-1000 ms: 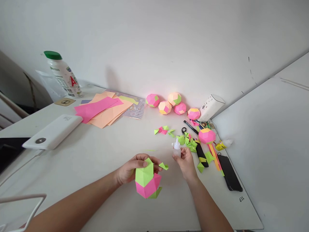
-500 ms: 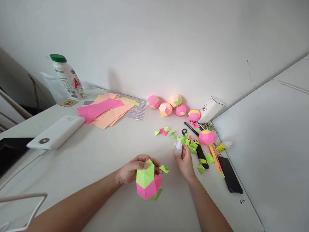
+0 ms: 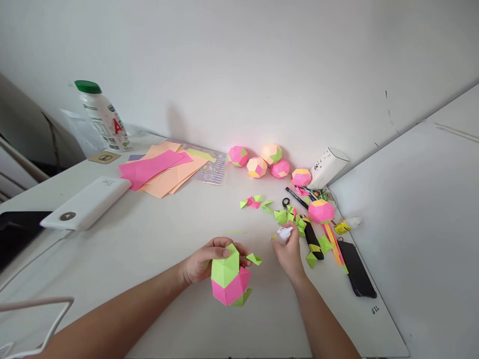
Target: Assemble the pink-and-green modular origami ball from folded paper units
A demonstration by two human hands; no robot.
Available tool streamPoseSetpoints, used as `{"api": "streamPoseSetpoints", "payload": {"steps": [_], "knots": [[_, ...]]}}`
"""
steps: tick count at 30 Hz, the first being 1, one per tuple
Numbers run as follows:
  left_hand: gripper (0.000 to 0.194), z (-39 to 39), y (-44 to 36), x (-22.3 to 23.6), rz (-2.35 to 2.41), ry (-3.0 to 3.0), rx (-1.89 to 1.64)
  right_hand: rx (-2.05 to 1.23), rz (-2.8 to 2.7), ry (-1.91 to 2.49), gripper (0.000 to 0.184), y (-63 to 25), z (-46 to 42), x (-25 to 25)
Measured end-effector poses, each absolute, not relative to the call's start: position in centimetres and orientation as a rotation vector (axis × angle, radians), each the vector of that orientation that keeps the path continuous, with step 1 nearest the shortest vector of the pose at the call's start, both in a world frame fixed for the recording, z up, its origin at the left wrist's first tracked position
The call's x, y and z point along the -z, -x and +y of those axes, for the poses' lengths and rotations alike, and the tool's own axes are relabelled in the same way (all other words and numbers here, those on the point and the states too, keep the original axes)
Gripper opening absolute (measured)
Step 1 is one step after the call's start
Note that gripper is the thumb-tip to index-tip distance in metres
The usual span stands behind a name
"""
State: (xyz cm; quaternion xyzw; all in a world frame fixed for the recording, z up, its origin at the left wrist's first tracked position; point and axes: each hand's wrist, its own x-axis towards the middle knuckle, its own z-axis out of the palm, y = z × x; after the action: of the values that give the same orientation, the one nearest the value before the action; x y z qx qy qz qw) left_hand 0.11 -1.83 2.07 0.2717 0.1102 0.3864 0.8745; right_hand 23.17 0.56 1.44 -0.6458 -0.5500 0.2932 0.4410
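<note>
My left hand (image 3: 202, 262) is closed on a partly built paper ball (image 3: 229, 279) of green and pink folded pieces, held just above the white table (image 3: 149, 249). A small green folded piece (image 3: 254, 258) sticks out at my left fingertips. My right hand (image 3: 288, 252) grips a small clear glue bottle (image 3: 283, 233), tipped on its side with the white nozzle pointing right. Loose green folded pieces (image 3: 290, 218) lie just beyond the right hand.
Several finished paper balls (image 3: 258, 162) sit by the wall, another ball (image 3: 321, 211) with paper strips to the right. Orange and pink sheets (image 3: 164, 169), a power bank (image 3: 86, 202), a green-capped bottle (image 3: 103, 117), a white box (image 3: 328, 166), a black phone (image 3: 356, 274) and scissors (image 3: 286, 202) are around.
The glue bottle stood upright in my right hand; now it is tipped sideways and lower. My left hand and the paper ball have hardly moved.
</note>
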Motion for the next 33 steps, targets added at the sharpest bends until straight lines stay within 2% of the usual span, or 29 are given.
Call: {"api": "streamPoseSetpoints", "payload": {"steps": [3, 5, 8, 13, 19, 28, 30, 33], "knots": [[0.008, -1.7, -0.1, -1.9, 0.226, -0.562, -0.820, -0.374, -1.415, 1.471, 0.061, -22.9, -0.2, -2.3], [0.009, -1.7, -0.1, -1.9, 0.229, -0.561, -0.823, -0.109, -1.447, 1.267, 0.054, -22.6, -0.9, -3.1], [0.010, -1.6, -0.1, -1.9, 0.243, -0.564, -0.817, -0.015, -1.594, 1.002, 0.038, -22.1, -1.8, -4.2], [0.007, -1.8, -0.1, -2.0, 0.259, -0.534, -0.814, -0.405, -1.993, 0.891, 0.028, -21.1, -2.3, -4.4], [0.011, -1.8, -0.2, -2.2, 0.255, -0.497, -0.824, -0.832, -1.988, 0.819, 0.019, -21.2, -2.4, -4.1], [0.011, -1.7, -0.3, -1.9, 0.258, -0.501, -0.839, -0.866, -1.959, 0.828, 0.005, -20.8, -2.3, -4.0], [0.009, -1.7, -0.2, -1.9, 0.271, -0.538, -0.825, -0.956, -1.897, 0.868, 0.004, -21.0, -2.2, -4.0], [0.020, -1.7, -0.2, -2.1, 0.302, -0.612, -0.804, -1.229, -1.676, 0.927, 0.013, -21.6, -2.0, -4.1]]}}
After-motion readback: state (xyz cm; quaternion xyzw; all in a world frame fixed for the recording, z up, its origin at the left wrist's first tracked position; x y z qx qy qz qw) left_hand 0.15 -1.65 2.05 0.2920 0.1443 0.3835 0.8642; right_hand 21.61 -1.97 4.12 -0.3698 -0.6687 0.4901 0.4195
